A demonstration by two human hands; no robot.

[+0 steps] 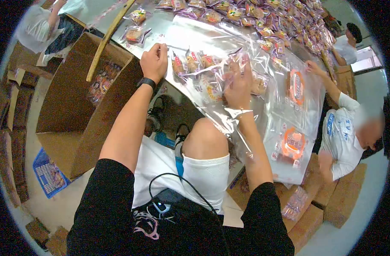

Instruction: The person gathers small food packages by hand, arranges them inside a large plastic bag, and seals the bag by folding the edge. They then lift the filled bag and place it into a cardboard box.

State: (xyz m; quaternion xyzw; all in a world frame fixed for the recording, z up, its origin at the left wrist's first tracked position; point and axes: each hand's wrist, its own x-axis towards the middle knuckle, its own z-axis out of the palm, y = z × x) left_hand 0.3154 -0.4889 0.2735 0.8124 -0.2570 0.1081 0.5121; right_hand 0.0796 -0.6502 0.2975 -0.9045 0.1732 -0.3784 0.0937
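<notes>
A large clear plastic bag (271,115) with orange printing lies over the metal table's front edge. My left hand (154,63) pinches the bag's edge at its left end, fingers closed. Inside the bag, seen through the film, is my right hand (239,83), its fingers bent beside small wrapped pastries; glare on the plastic hides what its fingertips touch. A row of wrapped pastries (194,62) lies between my two hands under the film. Another wrapped pastry (259,84) is just right of my right hand.
Many wrapped pastries (246,15) are piled at the back. A wooden stick (105,42) crosses the left corner above an open cardboard box (62,102). A blue basket (47,173) stands on the floor. People are at the right (342,132), back right and upper left; cartons (344,196) stand lower right.
</notes>
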